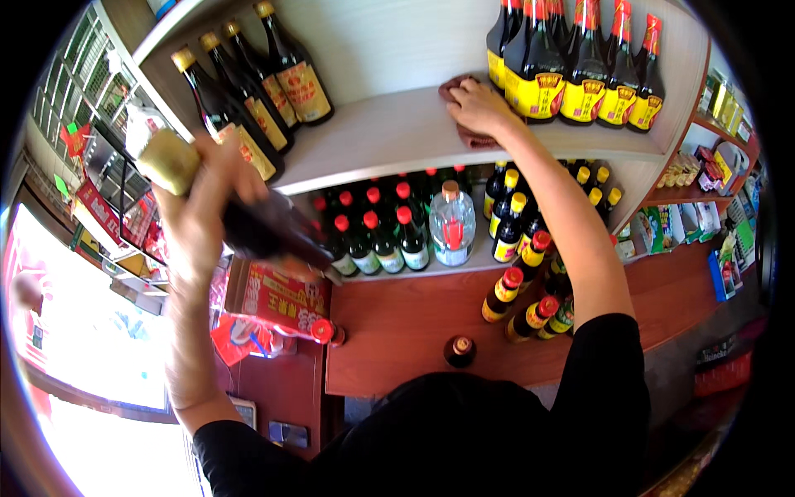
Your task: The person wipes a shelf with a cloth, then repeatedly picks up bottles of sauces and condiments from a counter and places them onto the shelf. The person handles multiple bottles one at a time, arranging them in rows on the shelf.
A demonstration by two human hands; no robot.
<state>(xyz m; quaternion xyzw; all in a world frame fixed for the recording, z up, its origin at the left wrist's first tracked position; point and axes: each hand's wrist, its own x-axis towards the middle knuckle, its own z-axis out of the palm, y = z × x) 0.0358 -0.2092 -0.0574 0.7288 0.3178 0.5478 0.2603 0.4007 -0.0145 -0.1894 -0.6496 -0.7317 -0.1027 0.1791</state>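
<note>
Head: left hand [197,207] clasps bottle [269,228]; right hand [480,106] bunches cloth [475,139] beside yellow-labelled bottles [585,74].

On the upper shelf [381,132], a cloth [475,138] lies between the left bottles [298,81] and right bottles [581,81]; below, a jug [450,225] stands amid lower bottles [382,244].

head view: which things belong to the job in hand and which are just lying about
Seemingly in the job:
dark bottle in the left hand
brown cloth under the right hand
upper shelf, where the cloth rests

Apparently just lying about:
red carton
clear jug
red-capped container beside the carton
</note>
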